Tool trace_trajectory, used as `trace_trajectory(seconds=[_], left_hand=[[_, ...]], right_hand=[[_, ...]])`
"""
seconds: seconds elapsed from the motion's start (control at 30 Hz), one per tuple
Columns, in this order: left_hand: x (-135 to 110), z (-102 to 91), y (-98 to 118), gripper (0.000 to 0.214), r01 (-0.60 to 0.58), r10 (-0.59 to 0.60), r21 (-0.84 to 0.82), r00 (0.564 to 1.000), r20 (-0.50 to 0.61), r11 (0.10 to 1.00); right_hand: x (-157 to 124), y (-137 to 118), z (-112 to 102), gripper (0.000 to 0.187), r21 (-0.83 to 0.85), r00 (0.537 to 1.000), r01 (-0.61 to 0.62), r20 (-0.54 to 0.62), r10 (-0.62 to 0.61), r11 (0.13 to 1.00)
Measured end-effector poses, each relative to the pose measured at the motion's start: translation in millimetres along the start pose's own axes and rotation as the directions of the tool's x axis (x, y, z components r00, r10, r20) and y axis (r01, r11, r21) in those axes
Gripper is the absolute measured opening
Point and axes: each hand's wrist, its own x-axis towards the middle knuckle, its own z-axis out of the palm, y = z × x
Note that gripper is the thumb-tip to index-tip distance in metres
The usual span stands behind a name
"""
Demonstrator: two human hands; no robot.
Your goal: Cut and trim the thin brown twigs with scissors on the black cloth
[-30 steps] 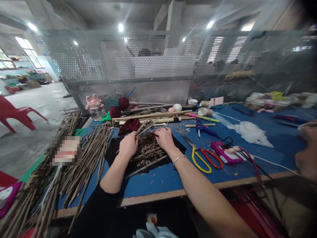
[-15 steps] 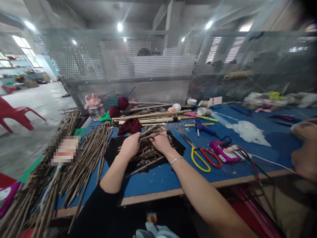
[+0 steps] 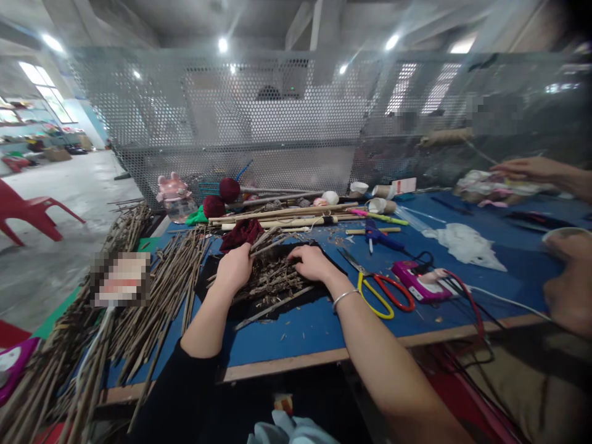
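My left hand [image 3: 235, 266] is closed around a small bunch of dry twigs [image 3: 264, 240] whose ends stick out up and to the right. My right hand [image 3: 312, 261] lies on the heap of short twigs [image 3: 272, 280] with its fingers curled into the pile; what it holds, if anything, is hidden. The heap sits on a black cloth [image 3: 213, 280] on the blue table [image 3: 300, 330]. A silver bangle [image 3: 346, 296] circles my right wrist.
Long sticks [image 3: 152, 296] are stacked at the left. Yellow-and-red scissors [image 3: 379, 293], a pink glue gun [image 3: 416, 280], a blue tool [image 3: 377, 237], dark red yarn balls [image 3: 230, 191] and paper cups lie around. Another person's hands [image 3: 571, 290] work at the right. Perforated metal panel [image 3: 277, 123] behind.
My right hand let go of the bunch and dropped to the right onto the heap. My left hand kept the twigs and shifted slightly left. The other person's far hand came into view.
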Motion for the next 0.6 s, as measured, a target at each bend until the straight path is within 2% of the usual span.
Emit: trace_trajectory(seconds=[0.07,0.23,0.3,0.43,0.53,0.6], left_hand=[[-0.1,-0.2,0.6,0.022,0.018,-0.018,-0.028,1.000,-0.001,0.999],[-1.2,-0.1,3.1,0.022,0.036,-0.046,-0.127,0.996,-0.070,0.991],[-1.9,0.4,3.7,0.022,0.023,-0.040,-0.147,0.993,-0.112,0.989],[-2.8,1.9,3.8,0.020,0.017,-0.033,-0.131,0.992,-0.122,0.991],[-3.5,2.4,5.1,0.020,0.043,-0.055,-0.105,0.992,-0.111,0.993],[-3.9,2.5,7.1,0.023,0.036,-0.046,-0.094,0.994,-0.101,0.995]], right_hand=[[-1.3,-1.7,0.9,0.036,-0.061,0.998,-0.021,0.053,0.025,0.998],[-0.1,-6.8,6.6,0.047,-0.088,0.997,-0.049,0.048,0.053,0.995],[1.0,-8.6,8.1,0.049,-0.062,1.000,-0.021,-0.010,0.020,0.998],[3.3,-7.9,7.5,0.039,0.017,0.978,0.053,-0.205,-0.049,0.998],[5.1,-4.1,6.2,0.037,0.030,0.965,0.082,-0.254,-0.072,0.996],[6.1,-2.0,6.2,0.035,0.019,0.962,0.054,-0.270,-0.047,0.998]])
